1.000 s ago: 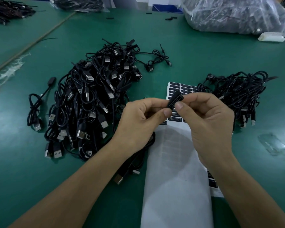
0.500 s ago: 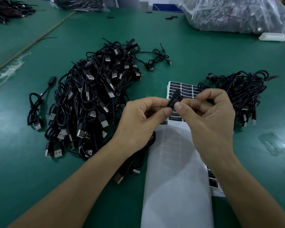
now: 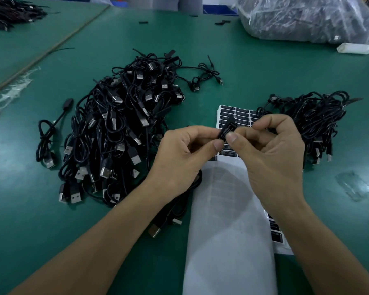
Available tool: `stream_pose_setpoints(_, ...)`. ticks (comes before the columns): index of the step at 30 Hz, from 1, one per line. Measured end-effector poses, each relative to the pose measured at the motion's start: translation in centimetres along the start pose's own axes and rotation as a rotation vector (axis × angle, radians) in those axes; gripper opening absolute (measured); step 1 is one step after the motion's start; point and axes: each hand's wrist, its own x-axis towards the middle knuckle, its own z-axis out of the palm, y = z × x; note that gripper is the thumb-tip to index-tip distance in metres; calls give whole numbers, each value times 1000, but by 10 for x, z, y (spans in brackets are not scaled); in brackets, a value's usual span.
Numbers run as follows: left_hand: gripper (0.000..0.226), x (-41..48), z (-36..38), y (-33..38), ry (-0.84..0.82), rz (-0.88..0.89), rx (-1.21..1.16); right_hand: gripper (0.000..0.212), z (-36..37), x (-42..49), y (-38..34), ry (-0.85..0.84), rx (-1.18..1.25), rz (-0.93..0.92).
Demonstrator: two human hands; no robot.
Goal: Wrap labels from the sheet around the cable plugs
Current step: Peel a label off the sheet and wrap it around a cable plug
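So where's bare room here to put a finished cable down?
Bare green mat lies beyond the big cable pile, toward the plastic bag, and near-left of that pile. Crowded: around the label sheet and the smaller cable pile.

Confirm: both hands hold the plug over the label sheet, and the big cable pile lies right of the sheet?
No. The head view shows the big pile left of the sheet; only a smaller pile lies on its right. The left hand and right hand do hold the plug over the sheet.

Matt green table (image 3: pixel 264 67), glossy label sheet (image 3: pixel 228 241)
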Motion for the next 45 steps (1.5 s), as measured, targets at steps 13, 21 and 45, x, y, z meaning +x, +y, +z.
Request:
stream_pose_setpoints(13,12,0,1,1,39,-48,-35,38,4,-4,-2,53,-118,-37)
stream_pose_setpoints(21,10,0,1,2,44,-81,-37,37,5,-4,0,90,-138,-41)
stream_pose_setpoints(45,13,1,1,3,13,-94,-70,35,4,-2,0,88,-80,-35)
